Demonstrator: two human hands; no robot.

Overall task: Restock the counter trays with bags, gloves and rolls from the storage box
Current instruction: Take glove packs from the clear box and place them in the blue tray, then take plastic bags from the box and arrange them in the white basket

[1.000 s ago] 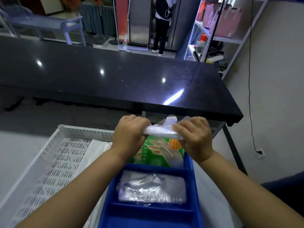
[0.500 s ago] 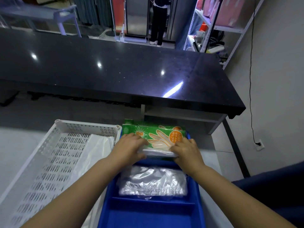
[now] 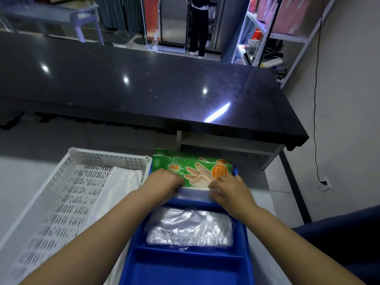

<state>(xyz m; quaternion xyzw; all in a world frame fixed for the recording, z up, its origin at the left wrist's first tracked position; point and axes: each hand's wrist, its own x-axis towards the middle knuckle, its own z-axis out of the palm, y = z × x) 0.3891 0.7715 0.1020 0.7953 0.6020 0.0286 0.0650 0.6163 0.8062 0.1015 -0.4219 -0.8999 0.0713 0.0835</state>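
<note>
Stock item in hand: clear roll (image 3: 193, 193), laid crosswise in the far compartment of the blue tray (image 3: 185, 268), touching the front of the green glove packets (image 3: 197, 170), which stand on edge against the far wall. The roll is gripped at its left end by the left hand (image 3: 164, 181) and at its right end by the right hand (image 3: 228, 189). Both hands are turned knuckles-up with the fingers curled down over the roll, and the fingertips are hidden beneath it. The middle compartment is occupied by a pack of clear bags (image 3: 189, 229), lying flat. A white basket (image 3: 61, 202) stands just beside the tray on the left, with white bags (image 3: 123, 182) folded along its right side. A black counter (image 3: 144, 89) runs across the view beyond. The step is judged to be the seating of the roll, with the placing nearly done. For a good result, the roll should be pressed down evenly at both ends so that it settles level behind the divider and is not left riding on it. The glove packets should be kept upright and not crushed backwards; a light push toward the far wall would be enough to make room. The grip should be released only once the roll is felt to rest on the tray floor, since a round, slippery item may be expected to spring up or roll forward if wedged.
</note>
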